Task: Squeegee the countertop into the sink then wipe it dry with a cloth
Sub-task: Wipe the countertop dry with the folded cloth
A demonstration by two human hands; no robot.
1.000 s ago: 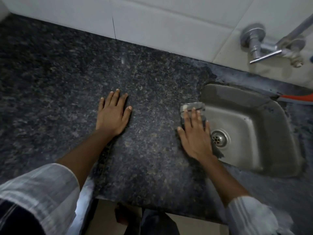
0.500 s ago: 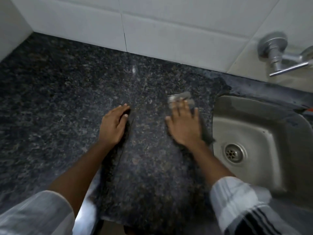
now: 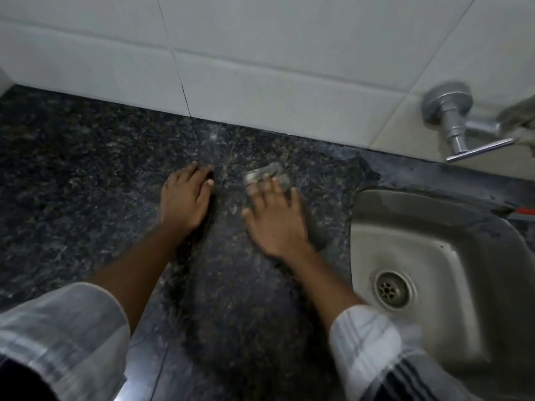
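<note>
My right hand (image 3: 275, 221) presses flat on a grey cloth (image 3: 265, 173) lying on the dark speckled granite countertop (image 3: 86, 183). The cloth shows past my fingertips and along the right side of the hand. My left hand (image 3: 183, 198) rests on the counter just to the left, palm down with fingers close together and nothing in it. The steel sink (image 3: 434, 256) with its round drain (image 3: 392, 289) lies to the right of my right hand. No squeegee is visible.
White wall tiles (image 3: 260, 68) back the counter. A metal tap fitting with a lever (image 3: 454, 123) sticks out of the wall above the sink. A sliver of something orange (image 3: 525, 211) lies behind the sink. The counter's front edge runs near my sleeves.
My right hand has slid the cloth from the sink's left rim leftward and toward the wall. My left hand has turned slightly and its fingers have drawn together. My view has shifted left.
</note>
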